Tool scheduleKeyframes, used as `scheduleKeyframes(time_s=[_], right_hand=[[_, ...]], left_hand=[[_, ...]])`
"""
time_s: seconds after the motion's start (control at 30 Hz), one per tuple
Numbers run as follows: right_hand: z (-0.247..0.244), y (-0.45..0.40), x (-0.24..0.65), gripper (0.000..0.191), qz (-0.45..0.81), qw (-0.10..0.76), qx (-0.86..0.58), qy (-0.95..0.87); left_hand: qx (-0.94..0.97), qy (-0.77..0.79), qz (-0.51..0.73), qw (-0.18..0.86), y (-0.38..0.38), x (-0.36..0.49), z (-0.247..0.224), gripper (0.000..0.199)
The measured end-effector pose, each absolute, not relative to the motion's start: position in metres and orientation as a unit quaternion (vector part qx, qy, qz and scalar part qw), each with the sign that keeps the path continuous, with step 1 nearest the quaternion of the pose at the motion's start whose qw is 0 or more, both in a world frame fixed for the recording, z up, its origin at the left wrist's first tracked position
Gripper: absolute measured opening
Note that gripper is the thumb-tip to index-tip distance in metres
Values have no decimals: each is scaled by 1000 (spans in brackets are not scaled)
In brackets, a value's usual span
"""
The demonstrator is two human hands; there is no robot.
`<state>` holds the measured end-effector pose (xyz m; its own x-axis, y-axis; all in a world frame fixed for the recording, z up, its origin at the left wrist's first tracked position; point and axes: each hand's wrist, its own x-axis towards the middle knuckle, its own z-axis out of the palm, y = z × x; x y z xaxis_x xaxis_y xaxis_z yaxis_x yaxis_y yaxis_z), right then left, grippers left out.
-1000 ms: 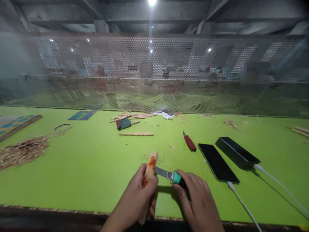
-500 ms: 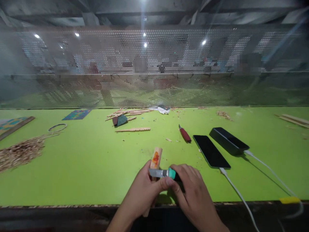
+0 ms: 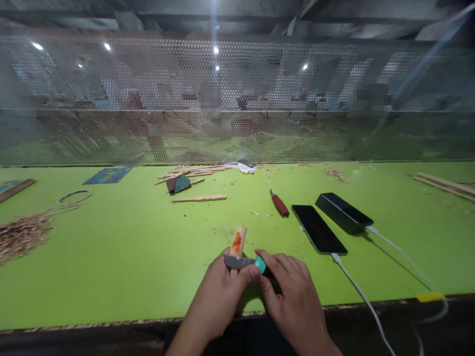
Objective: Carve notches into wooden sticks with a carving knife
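Observation:
A pale wooden piece [image 3: 238, 242] with an orange-red mark on its face is gripped by my left hand [image 3: 218, 291], close to the table's front edge. My right hand [image 3: 293, 291] is closed round the dark and teal handle of a knife [image 3: 239, 261]. The knife's grey blade lies across the wood, just below the mark. My left thumb presses near the base of the blade, and the two hands touch there. The lower end of the wood is hidden by my left hand.
On the green table [image 3: 129, 257] are a red-handled knife [image 3: 279, 205], a phone [image 3: 319, 230], a black box [image 3: 344, 212] with a white cable, a carved stick [image 3: 200, 199], more sticks, sandpaper [image 3: 181, 184], a ring [image 3: 74, 198] and shavings [image 3: 24, 235]. Perforated screen [image 3: 222, 133] behind.
The blade has tilted, its tip now higher than the handle end, and its face looks darker. The whole view has shifted, so the table items appear slightly further left. Both hands keep their holds.

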<state>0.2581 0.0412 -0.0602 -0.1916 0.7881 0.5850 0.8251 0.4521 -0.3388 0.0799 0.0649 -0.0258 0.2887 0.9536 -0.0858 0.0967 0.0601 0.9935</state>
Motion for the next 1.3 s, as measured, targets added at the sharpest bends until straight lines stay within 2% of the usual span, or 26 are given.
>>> scheduleKeyframes(time_s=[0.4, 0.6, 0.87, 1.3], right_hand=[[-59, 47, 250, 40, -115, 409, -566, -706], [-62, 52, 254, 43, -137, 420, -612, -656], [-64, 51, 254, 43, -131, 414, -618, -655], [-64, 48, 258, 42, -117, 412, -599, -676]], left_hand=[[583, 509, 359, 522, 59, 85, -13, 46], [572, 474, 325, 585, 57, 77, -19, 42], [551, 444, 310, 634, 60, 72, -19, 47], [519, 444, 267, 679, 56, 69, -15, 52]])
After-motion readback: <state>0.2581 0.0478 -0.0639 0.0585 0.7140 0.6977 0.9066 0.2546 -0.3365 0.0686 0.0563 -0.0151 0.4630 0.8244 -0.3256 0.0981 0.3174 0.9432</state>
